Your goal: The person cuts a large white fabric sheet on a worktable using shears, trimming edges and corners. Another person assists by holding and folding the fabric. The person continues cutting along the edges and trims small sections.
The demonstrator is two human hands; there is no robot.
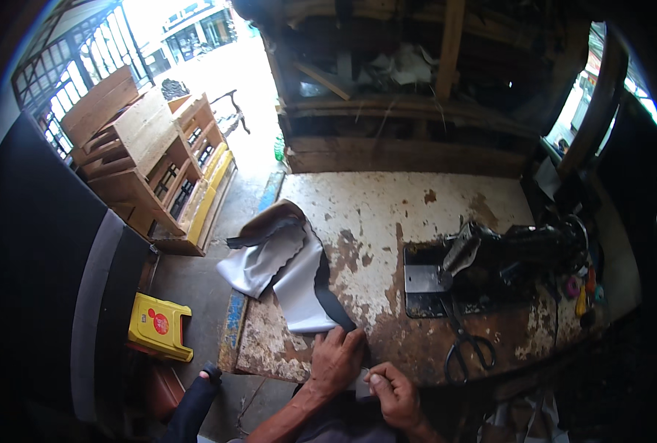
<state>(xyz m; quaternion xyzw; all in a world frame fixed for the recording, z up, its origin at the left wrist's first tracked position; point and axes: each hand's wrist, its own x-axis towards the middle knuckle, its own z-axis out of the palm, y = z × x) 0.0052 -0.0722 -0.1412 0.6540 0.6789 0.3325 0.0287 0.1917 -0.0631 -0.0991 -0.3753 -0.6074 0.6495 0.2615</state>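
A piece of white material with dark edging (304,294) lies folded at the left part of the worktable (376,214). Its near corner runs under the curled fingers of my left hand (334,363), which grips it at the table's front edge. Just to the right, my right hand (395,395) is closed in a pinch between thumb and forefinger. A small pale bit shows beside that pinch, too small to name. Black-handled scissors (467,356) lie on the table to the right of both hands, blades pointing toward the sewing machine (506,255).
Wooden shelving (410,155) rises behind the table. Small colourful items (583,292) sit at the table's right end. On the floor to the left stand a yellow plastic stool (159,327) and a wooden cabinet (162,159). A dark padded piece (40,280) fills the far left.
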